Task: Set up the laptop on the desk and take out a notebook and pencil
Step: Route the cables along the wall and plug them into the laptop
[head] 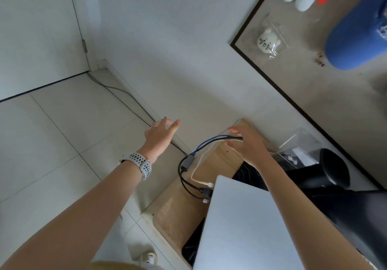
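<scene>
A closed silver laptop (249,225) lies on a black mat (192,246) on the wooden desk (178,213) at the lower right. Several cables plug into its left edge. Blue, black and white cables (211,140) run from a small grey adapter (189,161) at the desk's edge up to my right hand (249,146), whose thumb and fingers close around them over the desk's far corner. My left hand (161,136), with a ring and a grey watch on its wrist, reaches out over the floor with fingers spread and holds nothing. No notebook or pencil is in view.
A black rounded object (326,171) and a clear plastic box (299,144) stand on the desk right of my right arm. A framed pinboard (297,76) on the wall carries plush toys and a blue cap. Tiled floor (52,144) and a white door lie to the left.
</scene>
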`<action>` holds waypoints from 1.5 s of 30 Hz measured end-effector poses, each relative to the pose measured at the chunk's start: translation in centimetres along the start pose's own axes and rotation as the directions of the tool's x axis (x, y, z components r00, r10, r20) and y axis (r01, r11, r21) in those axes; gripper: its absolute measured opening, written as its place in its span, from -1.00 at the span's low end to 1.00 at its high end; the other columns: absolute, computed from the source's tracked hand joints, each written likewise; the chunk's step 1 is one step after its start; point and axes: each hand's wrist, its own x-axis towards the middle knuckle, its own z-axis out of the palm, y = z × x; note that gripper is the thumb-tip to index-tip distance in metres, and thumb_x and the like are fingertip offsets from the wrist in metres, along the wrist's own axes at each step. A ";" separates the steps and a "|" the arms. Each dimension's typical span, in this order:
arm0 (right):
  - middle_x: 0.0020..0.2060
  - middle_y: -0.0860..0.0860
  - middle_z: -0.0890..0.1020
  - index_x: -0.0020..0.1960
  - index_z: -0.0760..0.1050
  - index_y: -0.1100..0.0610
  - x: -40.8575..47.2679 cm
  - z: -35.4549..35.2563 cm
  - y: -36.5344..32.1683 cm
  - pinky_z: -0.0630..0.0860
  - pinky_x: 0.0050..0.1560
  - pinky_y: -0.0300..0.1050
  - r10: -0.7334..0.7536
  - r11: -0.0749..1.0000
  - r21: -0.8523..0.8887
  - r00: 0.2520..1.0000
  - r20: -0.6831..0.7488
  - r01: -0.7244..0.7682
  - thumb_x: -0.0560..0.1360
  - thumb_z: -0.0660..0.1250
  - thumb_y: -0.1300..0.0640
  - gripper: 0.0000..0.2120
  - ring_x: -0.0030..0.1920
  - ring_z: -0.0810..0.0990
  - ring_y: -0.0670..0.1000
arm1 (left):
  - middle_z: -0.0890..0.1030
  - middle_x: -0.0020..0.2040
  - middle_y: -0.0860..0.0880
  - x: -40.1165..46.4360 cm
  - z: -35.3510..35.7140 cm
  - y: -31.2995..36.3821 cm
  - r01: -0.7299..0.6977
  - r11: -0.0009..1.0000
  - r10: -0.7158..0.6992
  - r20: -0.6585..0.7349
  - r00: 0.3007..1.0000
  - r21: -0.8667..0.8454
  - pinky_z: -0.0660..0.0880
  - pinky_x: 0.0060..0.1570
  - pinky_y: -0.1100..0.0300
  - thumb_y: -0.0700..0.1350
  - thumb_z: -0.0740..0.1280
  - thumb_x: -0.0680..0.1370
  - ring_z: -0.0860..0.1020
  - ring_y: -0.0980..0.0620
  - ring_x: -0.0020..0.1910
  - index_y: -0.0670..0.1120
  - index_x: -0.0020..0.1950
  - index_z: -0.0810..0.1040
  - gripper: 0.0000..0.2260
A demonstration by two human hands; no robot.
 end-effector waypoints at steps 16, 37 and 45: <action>0.22 0.08 0.51 0.29 0.42 0.07 16.8 10.5 -0.7 0.41 0.25 0.00 0.346 0.870 -0.436 0.916 0.203 -0.232 0.47 0.33 -0.08 -0.56 0.26 0.46 0.14 | 0.51 0.19 -0.06 17.6 -7.6 -2.4 0.029 0.993 -0.057 0.248 0.967 0.112 0.37 0.23 -0.02 0.32 0.17 0.47 0.42 -0.08 0.25 0.07 0.23 0.45 -0.54; 0.25 0.12 0.48 0.29 0.43 0.16 31.2 39.5 12.8 0.38 0.21 0.05 0.649 0.719 -0.520 0.712 0.267 -0.461 0.55 0.12 0.25 -0.67 0.27 0.44 0.13 | 0.37 0.35 -0.10 40.8 4.5 -18.8 -0.297 0.716 0.062 0.367 0.928 0.631 0.27 0.25 0.01 0.28 0.31 0.39 0.35 -0.15 0.31 0.03 0.37 0.36 -0.38; 0.18 0.10 0.49 0.21 0.47 0.13 35.8 48.6 21.2 0.34 0.23 0.07 0.633 0.671 -0.608 0.755 0.172 -0.425 0.54 0.09 0.23 -0.70 0.23 0.42 0.13 | 0.40 0.34 -0.14 49.0 10.5 -26.7 -0.418 0.634 0.085 0.479 0.874 0.651 0.25 0.26 -0.01 0.31 0.27 0.37 0.33 -0.15 0.34 0.01 0.35 0.37 -0.36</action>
